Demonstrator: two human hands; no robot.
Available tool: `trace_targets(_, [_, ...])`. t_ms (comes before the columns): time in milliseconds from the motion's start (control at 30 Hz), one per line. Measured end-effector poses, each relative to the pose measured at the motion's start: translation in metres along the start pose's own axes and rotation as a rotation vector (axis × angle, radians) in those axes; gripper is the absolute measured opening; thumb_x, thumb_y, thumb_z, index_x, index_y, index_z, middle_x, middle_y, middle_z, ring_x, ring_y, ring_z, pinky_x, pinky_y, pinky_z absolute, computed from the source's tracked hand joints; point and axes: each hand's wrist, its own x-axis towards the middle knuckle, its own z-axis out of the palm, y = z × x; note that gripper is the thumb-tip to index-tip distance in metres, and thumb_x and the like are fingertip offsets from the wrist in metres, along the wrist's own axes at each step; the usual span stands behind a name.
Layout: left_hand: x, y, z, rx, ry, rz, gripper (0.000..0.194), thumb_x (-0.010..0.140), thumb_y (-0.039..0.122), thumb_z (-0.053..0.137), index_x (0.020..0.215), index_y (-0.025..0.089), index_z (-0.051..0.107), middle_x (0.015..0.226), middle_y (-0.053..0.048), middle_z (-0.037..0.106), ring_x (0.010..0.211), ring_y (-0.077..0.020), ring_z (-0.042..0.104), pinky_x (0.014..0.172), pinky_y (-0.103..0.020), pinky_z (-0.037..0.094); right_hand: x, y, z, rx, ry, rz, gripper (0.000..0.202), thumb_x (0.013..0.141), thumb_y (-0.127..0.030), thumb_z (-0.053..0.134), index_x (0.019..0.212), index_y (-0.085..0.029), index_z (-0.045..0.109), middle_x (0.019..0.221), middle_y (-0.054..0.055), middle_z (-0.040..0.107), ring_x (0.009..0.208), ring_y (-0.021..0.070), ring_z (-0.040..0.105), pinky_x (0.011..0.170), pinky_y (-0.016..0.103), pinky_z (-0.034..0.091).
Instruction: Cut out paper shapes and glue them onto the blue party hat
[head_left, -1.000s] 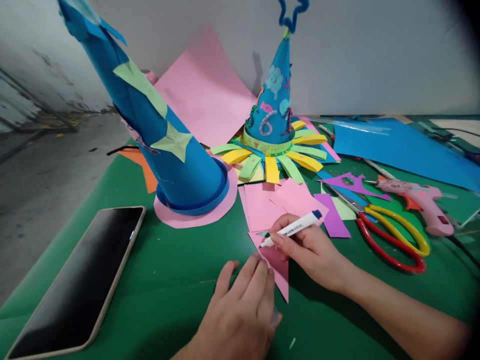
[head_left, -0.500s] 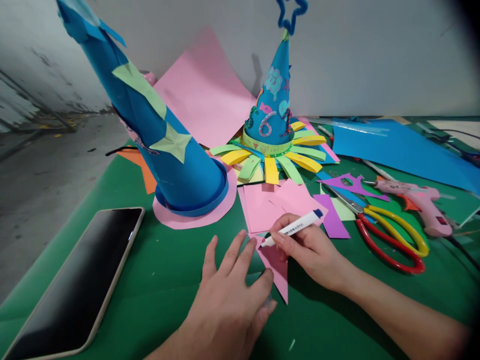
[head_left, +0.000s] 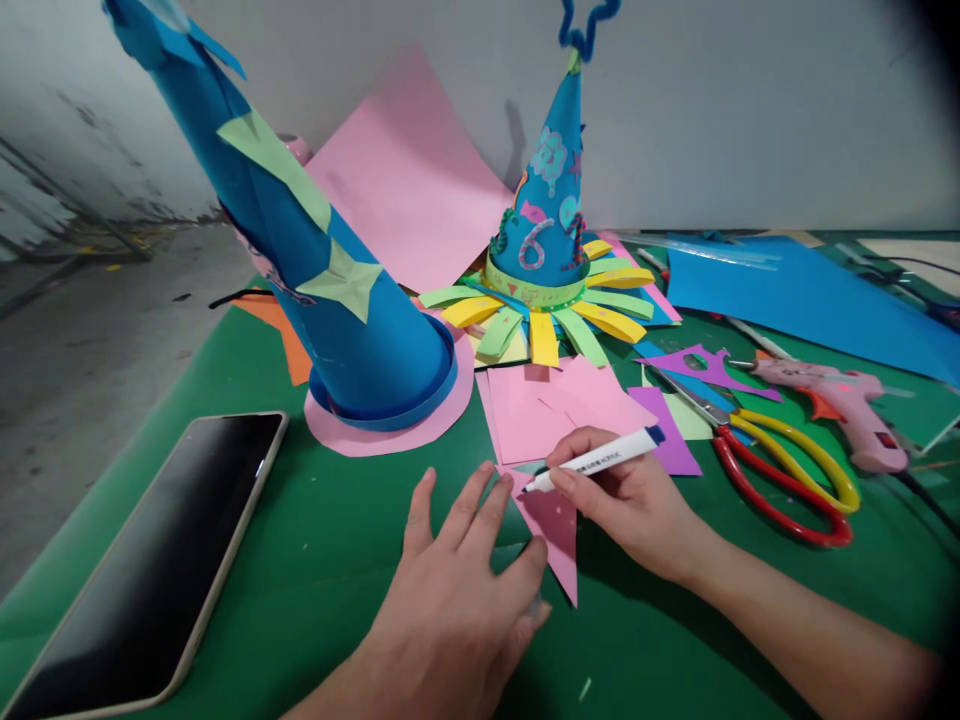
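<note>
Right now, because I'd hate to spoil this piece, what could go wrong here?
The white marker in the right hand has its tip at the pink paper triangle, close to the left hand's fingertips; a slip might ink skin or leave a stray line.
The glue gun lies with its nozzle near the purple scrap; if hot, it might drip there or burn a finger.

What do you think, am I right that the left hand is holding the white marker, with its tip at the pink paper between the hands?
Not quite: the right hand holds the white marker, not the left hand. The head view shows this. The tip is at the pink paper, as you said.
</note>
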Motion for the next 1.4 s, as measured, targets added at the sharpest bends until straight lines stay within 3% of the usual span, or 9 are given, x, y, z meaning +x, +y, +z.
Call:
trace_targets(700, [-0.0001, 0.0006, 0.0032, -0.006, 0.014, -0.001, 0.027, 0.078, 0.042, 0.048, 0.098, 0.028, 0.059, 0.121, -0.014, 0.051, 0.12, -0.0316, 0.035, 0.091, -0.062, 0.019, -0.0008, 0.0041, 0.0015, -0.117, -0.071, 0.014, 0.005, 0.081, -0.025, 0.052, 0.082, -0.02, 0.052, 0.069, -0.003, 0.051, 0.059, 0.0073, 0.047, 0.052, 0.018, 0.038])
trace_targets(1400, [0.0002, 0.0005, 0.0049, 0.001, 0.025, -0.009, 0.027, 0.078, 0.043, 0.048, 0.097, 0.028, 0.06, 0.121, -0.014, 0.051, 0.12, -0.0312, 0.034, 0.093, -0.061, 0.016, 0.0007, 0.0011, 0.0002, -0.16, -0.093, 0.042, 0.008, 0.081, -0.026, 0.051, 0.082, -0.019, 0.052, 0.071, -0.001, 0.054, 0.061, 0.0096, 0.05, 0.053, 0.02, 0.04])
